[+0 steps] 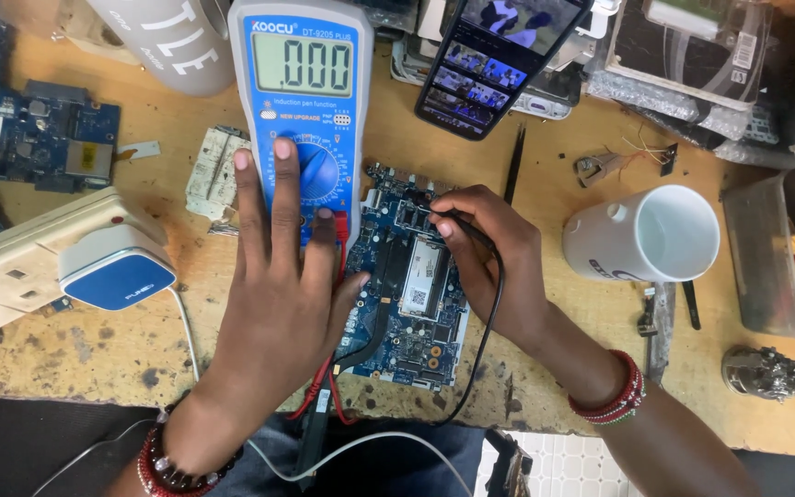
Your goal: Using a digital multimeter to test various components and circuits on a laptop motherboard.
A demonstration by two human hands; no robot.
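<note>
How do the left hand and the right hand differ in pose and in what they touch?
The left hand lies flat, fingers spread, on the blue multimeter; the right hand is curled, pinching a black probe against the circuit board. The left hand covers the dial; the right touches only the probe. Both wrists wear red beads.

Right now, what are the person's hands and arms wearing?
Both forearms are bare, with no sleeves or gloves. The left hand has a red and dark beaded bracelet at the wrist. The right hand has a red beaded bracelet with some white beads.
</note>
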